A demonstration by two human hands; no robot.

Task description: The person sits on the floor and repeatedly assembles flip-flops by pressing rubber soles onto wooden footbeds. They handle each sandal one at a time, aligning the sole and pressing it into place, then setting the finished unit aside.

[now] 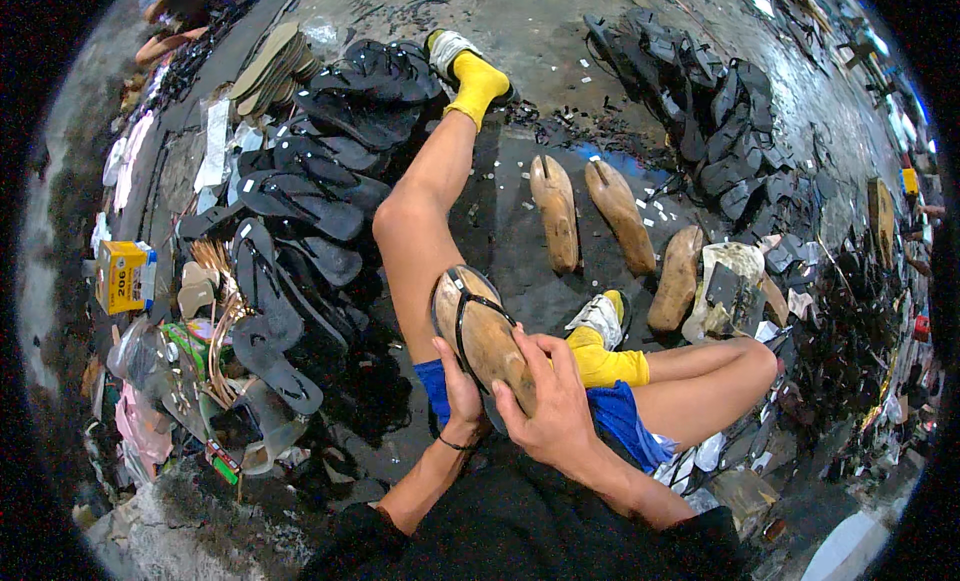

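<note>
A wooden shoe last (490, 341) is held over my lap, with a black thong sandal strap (459, 316) fitted over it and a dark sole edge showing beneath. My left hand (461, 389) grips the sandal along its left side, and a dark band circles that wrist. From the right, my right hand (548, 386) wraps the heel end, its fingers near the strap's right side and its thumb on the wood. The palms and the underside of the sole are hidden.
Ahead lie wooden lasts (556, 216) on the dark floor mat (505, 181). Rows of black sandals (310, 201) fill the left, beside stacked tan soles (275, 66) and a yellow box (126, 277). More black sandals (735, 131) are heaped at the far right, amid scraps.
</note>
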